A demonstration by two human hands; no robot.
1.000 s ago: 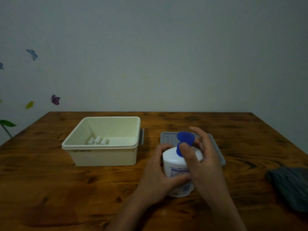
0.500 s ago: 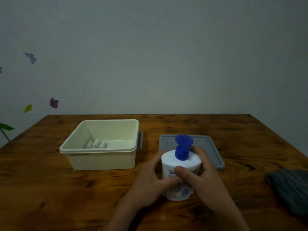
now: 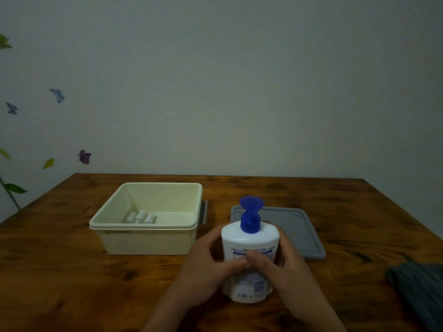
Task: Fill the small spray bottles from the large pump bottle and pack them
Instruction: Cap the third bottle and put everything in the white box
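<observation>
Near the counter's (image 3: 72, 271) front edge, the left hand (image 3: 206, 271) and right hand (image 3: 285, 264) each wrap a curled grip round the upright pump bottle (image 3: 250, 238). Farther back, small spray bottles (image 3: 141, 217) lie in the cream box (image 3: 148, 240); a grey lid (image 3: 299, 231) lies behind the bottle.

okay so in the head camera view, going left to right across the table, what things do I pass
cream storage box with small white bottles inside → white pump bottle with blue pump, held by both hands → grey lid lying flat behind it → dark grey cloth at the right edge.
</observation>
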